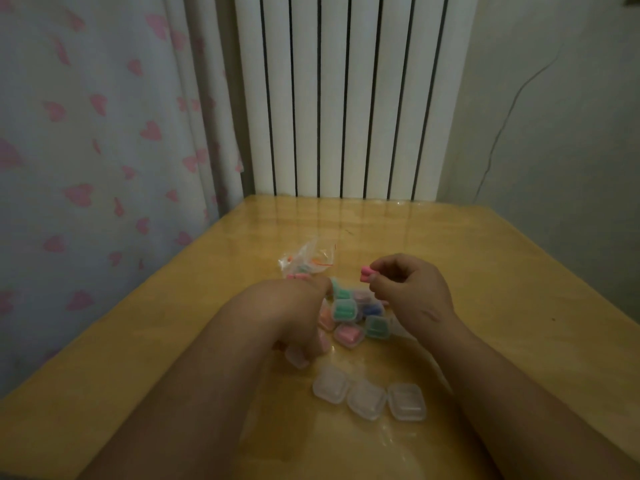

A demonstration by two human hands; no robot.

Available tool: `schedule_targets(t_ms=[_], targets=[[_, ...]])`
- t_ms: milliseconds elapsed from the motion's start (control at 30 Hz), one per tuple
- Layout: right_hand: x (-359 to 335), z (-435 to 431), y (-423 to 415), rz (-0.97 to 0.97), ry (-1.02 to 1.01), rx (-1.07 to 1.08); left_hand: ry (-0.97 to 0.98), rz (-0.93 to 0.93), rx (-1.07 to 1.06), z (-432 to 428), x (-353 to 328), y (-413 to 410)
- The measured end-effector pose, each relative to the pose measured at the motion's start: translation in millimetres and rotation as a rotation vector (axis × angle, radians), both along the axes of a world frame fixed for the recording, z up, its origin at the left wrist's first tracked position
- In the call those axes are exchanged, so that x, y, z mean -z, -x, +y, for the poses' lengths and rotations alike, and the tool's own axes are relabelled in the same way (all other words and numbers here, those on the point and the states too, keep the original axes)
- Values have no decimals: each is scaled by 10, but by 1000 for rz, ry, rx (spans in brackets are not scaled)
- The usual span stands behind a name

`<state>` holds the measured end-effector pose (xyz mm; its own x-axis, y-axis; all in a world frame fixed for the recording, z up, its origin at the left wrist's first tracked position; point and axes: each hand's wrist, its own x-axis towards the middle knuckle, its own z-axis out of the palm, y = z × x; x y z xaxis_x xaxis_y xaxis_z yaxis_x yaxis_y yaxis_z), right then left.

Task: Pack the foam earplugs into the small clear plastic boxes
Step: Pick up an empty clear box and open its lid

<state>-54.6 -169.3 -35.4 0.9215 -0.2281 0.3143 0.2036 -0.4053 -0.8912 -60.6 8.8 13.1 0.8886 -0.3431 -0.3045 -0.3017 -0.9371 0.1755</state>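
Dim, soft-focus wide-angle view; faint glare on the glossy table (485, 271); blurred near corners; bowed edges

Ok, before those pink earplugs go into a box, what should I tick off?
1. Right hand grip on pink earplugs: ok, pinched at the fingertips.
2. Left hand holding a clear box ready: cannot tell, box partly hidden under fingers.
3. Empty boxes to hand: ok, three in a row nearest the person.
4. Filled boxes kept apart from empties: ok, clustered farther back.
5. Bag within reach: ok, beyond the left hand.
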Motion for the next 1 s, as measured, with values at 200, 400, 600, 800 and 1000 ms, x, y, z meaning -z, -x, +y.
schedule_targets(t_ms=[200,400,600,800,1000], targets=[[-20,-42,6,9,3,40,193,-47,54,-17,-169,-85],[-50,-49,3,19,-6,69,709,-13,95,-99,-111,-394],[-114,-122,-1,49,-75,40,1249,148,134,-96,252,-500],[-159,-104,9,187,-235,-102,1270,41,127,-168,334,-492],[-111,-117,5,175,-190,-163,1310,-10,107,-154,316,-510]])
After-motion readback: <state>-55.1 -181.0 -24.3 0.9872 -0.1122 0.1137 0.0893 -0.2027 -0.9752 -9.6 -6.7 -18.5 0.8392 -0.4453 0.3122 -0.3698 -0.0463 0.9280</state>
